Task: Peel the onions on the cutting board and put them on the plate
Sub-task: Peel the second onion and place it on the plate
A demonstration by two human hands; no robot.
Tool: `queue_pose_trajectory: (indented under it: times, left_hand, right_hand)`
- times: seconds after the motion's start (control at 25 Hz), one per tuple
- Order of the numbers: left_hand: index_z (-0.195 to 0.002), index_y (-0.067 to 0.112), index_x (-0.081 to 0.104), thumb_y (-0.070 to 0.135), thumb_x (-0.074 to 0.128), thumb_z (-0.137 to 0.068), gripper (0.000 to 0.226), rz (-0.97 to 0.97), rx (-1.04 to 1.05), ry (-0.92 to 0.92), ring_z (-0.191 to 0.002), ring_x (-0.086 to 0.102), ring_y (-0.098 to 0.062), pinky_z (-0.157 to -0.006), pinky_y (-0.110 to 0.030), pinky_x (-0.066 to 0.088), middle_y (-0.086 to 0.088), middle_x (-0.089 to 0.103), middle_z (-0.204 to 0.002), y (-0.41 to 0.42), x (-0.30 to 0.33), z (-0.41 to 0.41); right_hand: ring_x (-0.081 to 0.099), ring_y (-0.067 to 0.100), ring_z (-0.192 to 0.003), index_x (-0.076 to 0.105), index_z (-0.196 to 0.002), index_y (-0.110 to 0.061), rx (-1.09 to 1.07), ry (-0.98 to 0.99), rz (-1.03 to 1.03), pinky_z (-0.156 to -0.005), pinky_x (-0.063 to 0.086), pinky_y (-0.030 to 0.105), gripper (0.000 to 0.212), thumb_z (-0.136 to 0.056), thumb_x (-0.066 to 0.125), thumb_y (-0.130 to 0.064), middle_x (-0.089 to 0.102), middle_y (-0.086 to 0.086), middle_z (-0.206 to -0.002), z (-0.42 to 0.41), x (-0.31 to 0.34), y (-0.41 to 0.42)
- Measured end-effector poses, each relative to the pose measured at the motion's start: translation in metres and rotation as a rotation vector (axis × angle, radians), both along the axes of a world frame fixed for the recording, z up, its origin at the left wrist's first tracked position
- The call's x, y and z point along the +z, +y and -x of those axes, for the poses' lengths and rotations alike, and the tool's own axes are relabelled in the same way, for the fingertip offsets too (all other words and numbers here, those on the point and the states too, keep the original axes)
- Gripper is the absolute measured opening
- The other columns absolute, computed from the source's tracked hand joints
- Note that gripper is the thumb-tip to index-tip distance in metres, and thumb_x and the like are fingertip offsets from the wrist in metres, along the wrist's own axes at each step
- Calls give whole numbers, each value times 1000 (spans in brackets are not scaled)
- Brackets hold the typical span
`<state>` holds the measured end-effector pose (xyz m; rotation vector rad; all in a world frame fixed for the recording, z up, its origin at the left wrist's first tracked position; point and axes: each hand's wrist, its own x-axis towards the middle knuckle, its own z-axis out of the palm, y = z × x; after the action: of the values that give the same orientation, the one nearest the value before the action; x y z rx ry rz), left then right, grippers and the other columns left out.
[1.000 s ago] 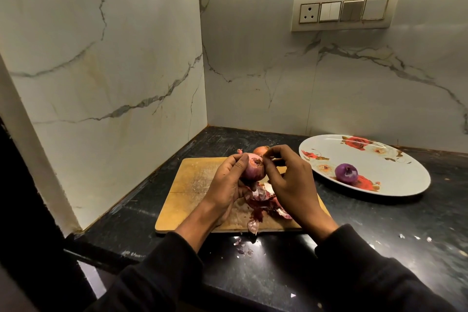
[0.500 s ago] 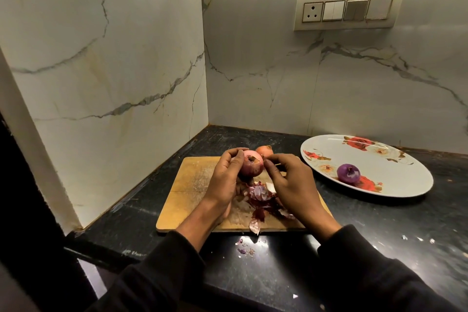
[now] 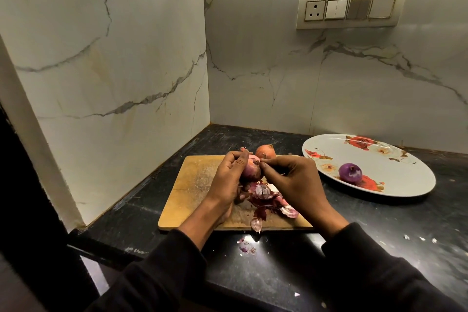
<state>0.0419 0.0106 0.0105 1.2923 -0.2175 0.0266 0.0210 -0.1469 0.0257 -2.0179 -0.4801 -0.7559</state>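
My left hand (image 3: 228, 180) grips a pinkish red onion (image 3: 252, 168) above the wooden cutting board (image 3: 192, 192). My right hand (image 3: 293, 185) pinches at the onion's top end with thumb and fingertips. A second, orange-skinned onion (image 3: 265, 151) lies on the board's far edge behind my hands. A pile of purple onion skins (image 3: 266, 197) lies on the board under my hands. One peeled purple onion (image 3: 350, 172) sits on the white flowered plate (image 3: 405, 180) to the right.
The board lies on a black counter (image 3: 379, 230) in a corner of marble walls, left and behind. Skin scraps (image 3: 247, 246) lie on the counter by the board's near edge. A switch panel (image 3: 352, 9) is on the back wall.
My hands have turned the onion slightly and my right fingers have closed in on its top end. The plate and the other onions have not moved.
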Motion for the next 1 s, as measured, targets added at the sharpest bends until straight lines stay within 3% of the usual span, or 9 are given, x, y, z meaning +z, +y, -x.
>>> queue_pose_trajectory:
  times: [0.08, 0.28, 0.44, 0.56, 0.76, 0.88, 1.0]
  left_hand:
    - [-107, 12, 62, 46, 63, -89, 38, 10, 5, 6, -86, 64, -29, -89, -55, 47, -11, 69, -95, 0, 0, 0]
    - [-108, 9, 60, 44, 61, -86, 41, -40, -13, -39, -90, 69, -21, -87, -42, 58, -14, 68, -102, -1, -2, 1]
    - [-112, 11, 62, 46, 60, -85, 44, -80, -13, -42, -85, 71, -15, -81, -37, 59, -8, 70, -98, -2, -3, 2]
    - [-117, 12, 62, 45, 63, -86, 45, -75, -8, -26, -94, 70, -21, -85, -40, 60, -15, 69, -110, -1, -4, -1]
    - [-113, 14, 64, 27, 57, -100, 20, -83, -16, -27, -101, 71, -27, -75, -34, 62, -19, 69, -116, -2, -2, 0]
    - [-117, 11, 63, 27, 58, -99, 25, -67, 0, -9, -109, 70, -27, -91, -43, 59, -16, 69, -119, -2, -1, -1]
    - [-120, 8, 64, 28, 58, -100, 29, -63, 14, -11, -110, 69, -29, -95, -47, 57, -17, 69, -118, -1, -3, -2]
  right_hand:
    - [69, -5, -76, 79, -99, -16, -10, -21, 25, -69, 55, 15, 15, -85, 77, -13, 76, -7, -87, 1, 1, -1]
    - [69, -3, -70, 79, -97, -17, -23, -37, 56, -65, 58, 22, 13, -85, 76, -14, 76, -7, -82, -1, -1, -3]
    - [66, -1, -69, 80, -92, -14, -107, -97, 108, -64, 52, 13, 11, -83, 77, -9, 75, -3, -80, 0, -2, 2]
    - [63, 1, -67, 77, -90, -12, -159, -144, 119, -61, 49, 11, 8, -83, 76, -8, 73, -3, -77, 2, -2, 4]
    - [65, -1, -70, 76, -89, -16, -185, -96, 21, -65, 51, 12, 7, -85, 74, -10, 70, -9, -76, -2, -3, 1]
    - [67, -3, -78, 76, -99, -18, -122, -33, -43, -67, 54, 12, 10, -89, 73, -16, 69, -17, -82, -3, -1, 1]
    - [70, -1, -87, 73, -108, -27, 46, 63, -116, -72, 60, 24, 18, -90, 72, -27, 73, -16, -94, -2, -1, 2]
